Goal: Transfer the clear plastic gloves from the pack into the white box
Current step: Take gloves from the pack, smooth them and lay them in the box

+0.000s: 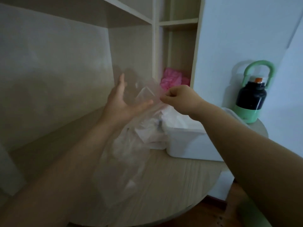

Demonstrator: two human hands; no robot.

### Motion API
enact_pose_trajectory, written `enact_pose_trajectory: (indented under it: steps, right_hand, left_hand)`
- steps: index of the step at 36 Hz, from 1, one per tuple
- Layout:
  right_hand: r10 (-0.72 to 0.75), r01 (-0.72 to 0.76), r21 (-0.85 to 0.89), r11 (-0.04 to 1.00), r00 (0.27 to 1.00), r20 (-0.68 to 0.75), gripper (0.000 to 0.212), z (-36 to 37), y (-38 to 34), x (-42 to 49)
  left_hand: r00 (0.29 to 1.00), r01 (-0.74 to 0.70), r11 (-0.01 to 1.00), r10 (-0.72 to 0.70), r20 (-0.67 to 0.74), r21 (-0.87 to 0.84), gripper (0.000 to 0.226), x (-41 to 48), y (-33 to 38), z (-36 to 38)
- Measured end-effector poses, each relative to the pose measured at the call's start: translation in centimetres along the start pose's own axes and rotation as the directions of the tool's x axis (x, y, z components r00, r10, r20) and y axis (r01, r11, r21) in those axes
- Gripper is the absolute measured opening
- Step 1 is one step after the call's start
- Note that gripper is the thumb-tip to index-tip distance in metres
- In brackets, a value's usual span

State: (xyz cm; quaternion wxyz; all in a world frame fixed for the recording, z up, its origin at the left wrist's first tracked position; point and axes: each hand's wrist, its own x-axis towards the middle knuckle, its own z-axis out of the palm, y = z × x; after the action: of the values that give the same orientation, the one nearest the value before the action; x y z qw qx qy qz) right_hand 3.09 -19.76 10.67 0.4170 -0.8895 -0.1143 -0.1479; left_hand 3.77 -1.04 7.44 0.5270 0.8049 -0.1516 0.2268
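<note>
Right grip pinches glove edge, box near

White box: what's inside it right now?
The white box holds crumpled whitish-clear plastic, likely gloves, bulging above its rim. How deep the pile goes is hidden by the box wall, and the right forearm covers its right side. The right hand pinches a clear glove outside it.
</note>
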Motion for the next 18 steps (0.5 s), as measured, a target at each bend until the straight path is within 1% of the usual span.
enact_pose_trajectory:
  steps: [2, 3, 4, 5, 6, 7, 8, 9, 10, 12, 13, 14, 16, 18]
  right_hand:
    - [-0.029, 0.029, 0.001, 1.0, 0.999, 0.028, 0.029, -1.1, 0.0, -0.1]
    - [-0.035, 0.035, -0.001, 0.999, 0.999, 0.031, 0.028, -1.8, 0.0, -0.3]
    - [-0.037, 0.037, 0.0, 0.999, 0.999, 0.025, 0.027, -2.5, 0.2, -0.3]
    - [-0.032, 0.032, 0.007, 0.999, 0.999, 0.012, 0.025, -3.2, 0.5, -0.3]
    - [-0.025, 0.025, 0.012, 1.0, 1.0, -0.008, 0.024, -3.9, 0.8, -0.3]
    - [-0.015, 0.016, 0.016, 1.0, 0.999, -0.028, 0.026, -4.7, 1.1, -0.3]
    - [-0.004, 0.005, 0.024, 1.0, 0.999, -0.051, 0.028, -5.4, 1.4, -0.3]
    - [0.01, -0.007, 0.035, 0.999, 0.997, -0.073, 0.029, -6.2, 1.6, -0.4]
    - [0.029, -0.026, 0.039, 0.999, 0.996, -0.084, 0.032, -6.8, 2.0, -0.5]
    - [0.089, -0.088, 0.012, 0.996, 0.993, -0.072, 0.041, -7.9, 2.9, -0.6]
    - [0.125, -0.126, -0.002, 0.992, 0.99, -0.067, 0.04, -8.3, 3.3, -0.7]
    - [0.149, -0.149, 0.001, 0.989, 0.986, -0.08, 0.031, -8.7, 3.8, -0.8]
    - [0.173, -0.165, 0.061, 0.984, 0.974, -0.145, 0.011, -9.4, 4.4, -1.0]
    - [0.205, -0.168, 0.197, 0.966, 0.961, -0.185, 0.011, -9.8, 5.2, -1.0]
  left_hand:
    - [0.991, 0.037, 0.996, -0.048, 0.128, 0.082, 0.147, 1.0, 0.9, 0.8]
    - [0.979, 0.07, 0.995, -0.081, 0.185, 0.064, 0.15, 1.6, 1.4, 1.4]
    - [0.962, 0.108, 0.994, -0.105, 0.25, 0.005, 0.149, 2.2, 1.6, 1.9]
    - [0.942, 0.13, 0.99, -0.106, 0.319, -0.054, 0.136, 2.7, 1.7, 2.4]
    - [0.926, 0.133, 0.986, -0.087, 0.368, -0.102, 0.106, 3.1, 1.7, 3.0]
    - [0.923, 0.117, 0.985, -0.059, 0.381, -0.13, 0.068, 3.3, 2.0, 3.6]
    - [0.931, 0.107, 0.984, -0.049, 0.362, -0.142, 0.036, 3.5, 2.3, 4.1]
    - [0.94, 0.106, 0.981, -0.045, 0.339, -0.164, 0.016, 3.7, 2.8, 4.7]
    - [0.949, 0.114, 0.974, -0.049, 0.313, -0.196, 0.009, 3.8, 3.3, 5.2]
    - [0.957, 0.138, 0.954, -0.06, 0.284, -0.266, 0.013, 4.2, 4.0, 6.3]
    - [0.956, 0.163, 0.944, -0.08, 0.282, -0.286, 0.013, 4.4, 4.3, 6.9]
    - [0.95, 0.196, 0.935, -0.108, 0.291, -0.294, 0.012, 4.6, 4.7, 7.3]
    - [0.939, 0.249, 0.918, -0.153, 0.307, -0.307, 0.014, 5.1, 4.9, 8.3]
    - [0.936, 0.291, 0.904, -0.201, 0.29, -0.313, 0.018, 5.6, 4.8, 8.9]
